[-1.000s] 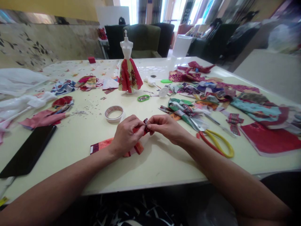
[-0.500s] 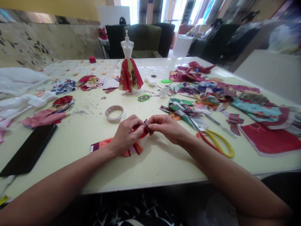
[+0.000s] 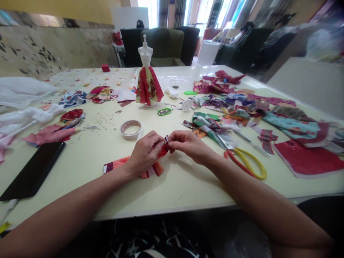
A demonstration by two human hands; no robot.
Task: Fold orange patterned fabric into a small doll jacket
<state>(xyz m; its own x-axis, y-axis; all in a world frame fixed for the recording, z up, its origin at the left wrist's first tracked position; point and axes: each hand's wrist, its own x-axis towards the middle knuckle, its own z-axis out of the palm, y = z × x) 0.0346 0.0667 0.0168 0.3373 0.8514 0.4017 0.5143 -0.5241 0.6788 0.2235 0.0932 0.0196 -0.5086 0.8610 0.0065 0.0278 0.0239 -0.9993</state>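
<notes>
My left hand [image 3: 146,148] and my right hand [image 3: 188,144] meet low over the near middle of the table. Between their pinched fingertips is a small dark red piece of fabric [image 3: 163,152], mostly hidden by the fingers. Beneath my left hand and wrist lie orange and red fabric pieces [image 3: 116,165] on the tabletop. A roll of tape [image 3: 131,129] lies just beyond my left hand, its loose end reaching toward the knuckles. To the right of my right hand rest scissors [image 3: 248,164] with yellow and red handles, blades among fabric scraps.
A small dress form [image 3: 146,56] wears a red and cream skirt [image 3: 149,87]. Near it is a green pin tray [image 3: 164,112]. Fabric scraps [image 3: 236,102] heap on the right, with a red cloth [image 3: 309,159]. A black phone [image 3: 33,172] lies left. People sit in the background.
Both hands stay in nearly the same place, with the fingertips shifting slightly on the dark red fabric. Nothing else on the table has visibly moved.
</notes>
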